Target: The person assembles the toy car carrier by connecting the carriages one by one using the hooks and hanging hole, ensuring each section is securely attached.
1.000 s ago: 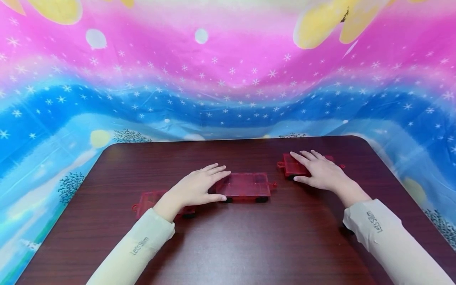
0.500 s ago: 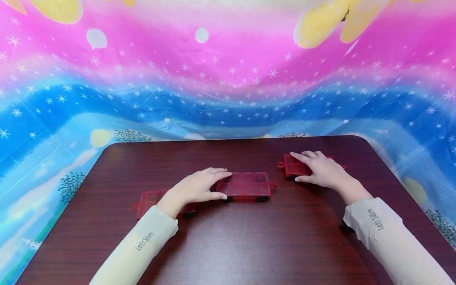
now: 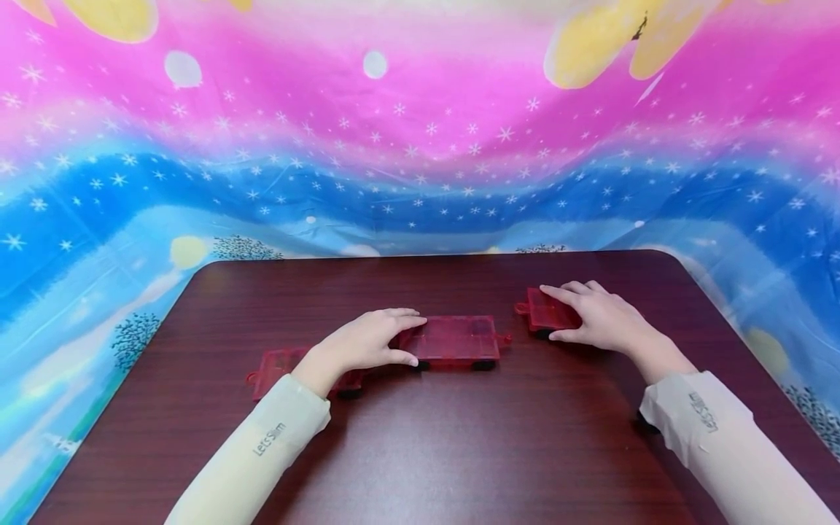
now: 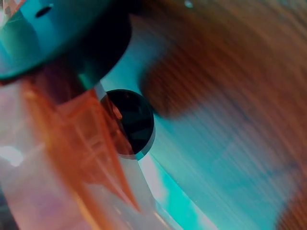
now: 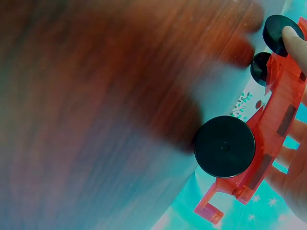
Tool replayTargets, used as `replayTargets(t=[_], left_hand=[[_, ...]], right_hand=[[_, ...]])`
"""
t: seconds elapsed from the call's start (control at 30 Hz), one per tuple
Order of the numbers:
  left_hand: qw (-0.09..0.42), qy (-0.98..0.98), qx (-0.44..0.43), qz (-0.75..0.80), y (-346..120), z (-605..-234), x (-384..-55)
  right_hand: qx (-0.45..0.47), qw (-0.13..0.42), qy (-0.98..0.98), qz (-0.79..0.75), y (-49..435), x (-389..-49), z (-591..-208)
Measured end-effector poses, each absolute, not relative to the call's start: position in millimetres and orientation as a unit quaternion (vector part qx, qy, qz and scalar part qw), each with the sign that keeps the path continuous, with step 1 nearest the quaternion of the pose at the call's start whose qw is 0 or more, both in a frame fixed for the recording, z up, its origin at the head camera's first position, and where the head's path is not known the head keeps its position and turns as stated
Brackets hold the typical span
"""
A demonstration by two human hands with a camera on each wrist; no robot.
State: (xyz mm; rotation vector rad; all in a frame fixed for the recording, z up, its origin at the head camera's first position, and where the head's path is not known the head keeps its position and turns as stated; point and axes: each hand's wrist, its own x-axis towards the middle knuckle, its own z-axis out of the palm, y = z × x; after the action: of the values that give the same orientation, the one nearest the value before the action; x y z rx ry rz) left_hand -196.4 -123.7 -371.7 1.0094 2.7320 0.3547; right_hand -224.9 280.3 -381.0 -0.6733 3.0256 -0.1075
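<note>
Three translucent red toy wagons with black wheels stand on the dark wooden table (image 3: 433, 452). My left hand (image 3: 361, 341) holds the left end of the middle wagon (image 3: 459, 339), thumb on its near side and fingers along the far side. Under my left wrist lies the left wagon (image 3: 278, 364), partly covered by the arm. My right hand (image 3: 600, 317) grips the right wagon (image 3: 551, 310) and hides its right part. In the right wrist view the thumb touches a black wheel (image 5: 278, 33), and a hook-like coupling (image 5: 211, 213) sticks out at the wagon's end.
A red loop coupling (image 3: 521, 308) faces the hook (image 3: 506, 338) of the middle wagon across a gap. Behind the table hangs a pink and blue cloth (image 3: 420, 146) with snowflakes. A blurred red wagon part (image 4: 86, 139) and wheel (image 4: 134, 122) fill the left wrist view's left side.
The right wagon and my right hand have shifted slightly right and nearer, and the wagon has turned a little. My left fingers have come down and closed on the middle wagon.
</note>
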Motion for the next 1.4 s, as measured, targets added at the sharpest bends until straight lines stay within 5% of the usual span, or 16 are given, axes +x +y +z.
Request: replayTargets(t=[1.4], left_hand=[[0.096, 0.923, 0.347, 0.136, -123, -377, -198]], right_hand=[[-0.263, -0.031, 0.964, -0.014, 265, -182, -362]])
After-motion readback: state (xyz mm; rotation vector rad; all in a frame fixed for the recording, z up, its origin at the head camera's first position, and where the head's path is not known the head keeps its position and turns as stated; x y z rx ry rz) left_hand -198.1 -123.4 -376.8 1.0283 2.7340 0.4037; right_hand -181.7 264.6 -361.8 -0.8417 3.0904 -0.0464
